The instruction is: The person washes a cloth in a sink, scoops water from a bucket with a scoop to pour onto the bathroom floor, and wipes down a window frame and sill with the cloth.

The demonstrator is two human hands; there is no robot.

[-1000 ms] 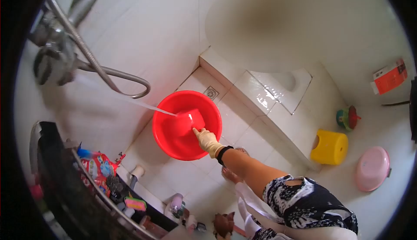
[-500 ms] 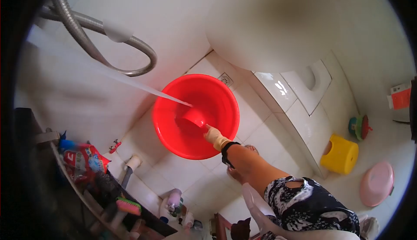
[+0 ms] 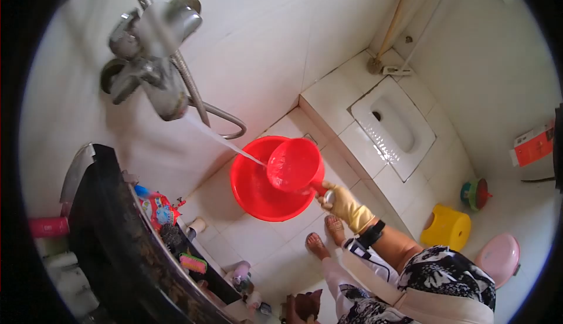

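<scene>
Can't see the upper-right rim of the basin (image 3: 258,198) behind the dipper (image 3: 293,162), nor, probably through blur, read the packet (image 3: 159,209).

Tiled floor (image 3: 267,250) — red basin (image 3: 258,198) atop

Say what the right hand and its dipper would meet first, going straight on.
Probably the running water: the right hand points over the red basin, and the edge of the held dipper seems to touch that stream. Depth is unclear.
</scene>
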